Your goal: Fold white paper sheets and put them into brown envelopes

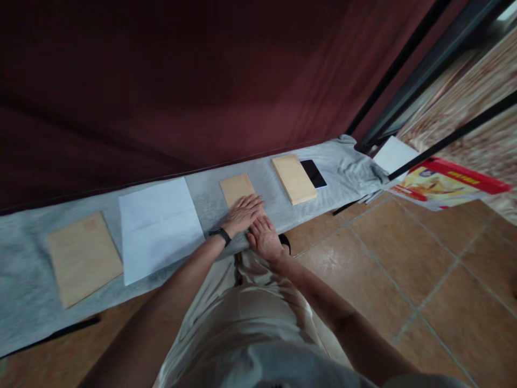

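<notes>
A tan envelope (236,188) lies on the grey cloth-covered table (24,302) straight ahead. My left hand (243,213), with a black band on its wrist, rests flat on the envelope's near end, fingers together. My right hand (264,237) lies flat just beside it at the table's near edge, touching the envelope's corner area. Neither hand grips anything. A stack of tan envelopes (294,178) sits to the right, a white sheet of paper (159,226) to the left, and another tan envelope (83,257) at far left.
A black phone (314,173) lies next to the envelope stack. A dark red curtain (161,81) hangs behind the table. A red and yellow box (444,183) and a white sheet (393,154) lie at the right. Brown tiled floor (404,258) spreads below.
</notes>
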Tool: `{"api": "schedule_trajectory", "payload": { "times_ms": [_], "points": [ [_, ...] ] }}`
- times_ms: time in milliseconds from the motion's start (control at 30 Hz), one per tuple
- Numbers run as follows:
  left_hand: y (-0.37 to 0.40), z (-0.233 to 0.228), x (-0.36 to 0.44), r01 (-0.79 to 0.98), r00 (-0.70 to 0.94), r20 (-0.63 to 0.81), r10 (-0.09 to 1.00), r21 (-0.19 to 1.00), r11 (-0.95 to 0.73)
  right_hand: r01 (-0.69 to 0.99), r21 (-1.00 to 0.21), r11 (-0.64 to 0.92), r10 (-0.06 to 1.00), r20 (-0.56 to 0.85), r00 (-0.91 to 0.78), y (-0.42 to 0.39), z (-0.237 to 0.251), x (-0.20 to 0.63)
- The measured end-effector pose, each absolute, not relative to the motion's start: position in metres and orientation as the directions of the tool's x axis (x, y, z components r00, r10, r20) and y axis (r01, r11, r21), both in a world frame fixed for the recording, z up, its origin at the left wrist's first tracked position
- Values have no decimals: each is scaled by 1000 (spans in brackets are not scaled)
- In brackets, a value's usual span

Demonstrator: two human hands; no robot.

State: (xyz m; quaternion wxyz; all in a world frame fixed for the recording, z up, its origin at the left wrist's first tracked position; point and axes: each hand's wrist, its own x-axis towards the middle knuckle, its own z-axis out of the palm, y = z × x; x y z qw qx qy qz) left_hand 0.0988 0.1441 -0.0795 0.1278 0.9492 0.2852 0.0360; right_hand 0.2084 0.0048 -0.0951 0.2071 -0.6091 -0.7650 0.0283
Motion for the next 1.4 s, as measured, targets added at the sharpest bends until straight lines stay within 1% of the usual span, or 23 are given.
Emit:
{"api": "schedule_trajectory", "payload": {
  "times_ms": [233, 433, 700, 867, 1200, 1400],
  "points": [
    [146, -86, 100, 571, 806, 30, 591, 221, -791, 905, -342, 252, 942, 300, -149, 4, -94, 208],
    [143, -83, 96, 614, 767, 72, 638, 207, -762, 899, -364, 243, 949, 279, -144, 5, -92, 210],
    [142, -83, 85, 649, 727, 90, 681, 234, -724, 896, -380, 231, 956, 258, -137, 5, -90, 211],
    [136, -83, 73, 688, 691, 96, 716, 217, -693, 890, -385, 243, 954, 262, -147, 4, -88, 211],
    [102, -82, 42, 668, 712, 82, 697, 224, -709, 891, -380, 247, 952, 266, -151, 3, -92, 211],
    [72, -84, 24, 636, 730, 112, 675, 253, -729, 890, -386, 242, 954, 264, -144, 1, -87, 212]
  ]
}}
